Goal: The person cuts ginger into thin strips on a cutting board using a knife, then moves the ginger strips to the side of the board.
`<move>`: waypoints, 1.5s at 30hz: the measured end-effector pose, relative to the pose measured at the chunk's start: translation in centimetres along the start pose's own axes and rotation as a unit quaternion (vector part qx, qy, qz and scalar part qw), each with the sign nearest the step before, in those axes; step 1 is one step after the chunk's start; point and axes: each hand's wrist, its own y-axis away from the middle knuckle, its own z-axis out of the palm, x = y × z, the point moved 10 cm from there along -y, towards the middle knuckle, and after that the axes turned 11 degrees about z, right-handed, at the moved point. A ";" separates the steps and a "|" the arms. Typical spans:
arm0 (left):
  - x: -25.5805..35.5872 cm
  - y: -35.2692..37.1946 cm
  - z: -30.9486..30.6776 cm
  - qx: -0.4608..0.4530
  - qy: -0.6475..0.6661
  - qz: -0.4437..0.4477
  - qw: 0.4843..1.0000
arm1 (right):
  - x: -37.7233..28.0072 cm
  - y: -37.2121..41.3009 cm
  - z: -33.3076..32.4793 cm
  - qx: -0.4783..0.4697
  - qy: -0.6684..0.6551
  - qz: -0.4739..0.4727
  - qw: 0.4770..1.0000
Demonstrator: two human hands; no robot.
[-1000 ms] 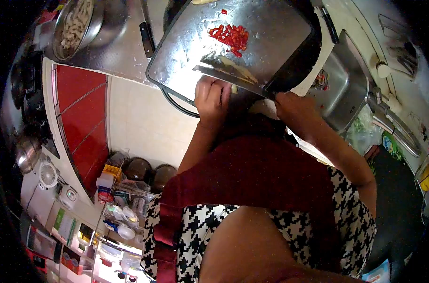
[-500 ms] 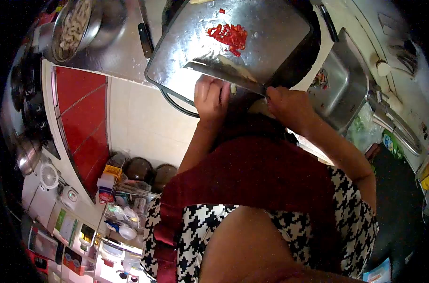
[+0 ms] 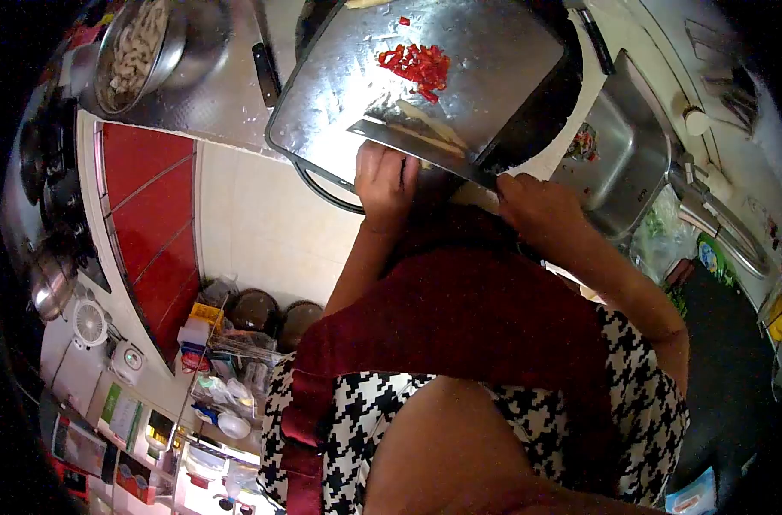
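My right hand [image 3: 538,206] is closed round the handle of a kitchen knife [image 3: 421,148], whose broad blade lies slanted over the near edge of a metal cutting board [image 3: 502,77]. Beside the blade, my left hand [image 3: 386,184] has its fingers curled and pressed down on a pale piece of food, mostly hidden by hand and blade. Just beyond the blade lie pale cut strips [image 3: 432,122]. Farther up the board is a small heap of chopped red pepper [image 3: 416,69], with one loose bit above it.
A second knife with a black handle [image 3: 265,75] lies left of the board. At upper left stands a metal bowl [image 3: 169,60] of pale pieces. A steel sink [image 3: 631,142] with scraps is on the right, near a plastic bag of greens [image 3: 663,236].
The knife and my right hand have shifted slightly right and toward me. My left hand stays almost in place, and the pale strips beyond the blade show a little more.
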 end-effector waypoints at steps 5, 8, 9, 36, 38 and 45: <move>0.1 -0.3 -0.2 0.032 0.002 0.003 0.999 | -0.4 -2.5 1.2 0.074 -0.015 -0.010 0.997; 0.3 -0.2 -0.3 0.029 0.003 0.001 1.000 | -0.8 -2.4 0.4 0.103 -0.020 -0.011 0.994; 0.4 -0.3 -0.3 0.026 0.001 0.001 1.000 | -0.7 -2.4 0.3 0.116 -0.031 -0.016 0.993; 0.3 -0.3 -0.4 0.013 0.003 0.002 1.000 | 0.3 0.0 0.2 0.063 -0.006 -0.007 0.998; 0.0 -0.1 -0.3 0.021 0.000 0.002 1.000 | 0.0 -1.9 1.3 0.050 -0.015 -0.004 0.999; 0.4 -0.4 -0.6 0.014 -0.013 0.011 1.000 | 0.5 -0.6 1.1 0.032 -0.025 0.012 0.999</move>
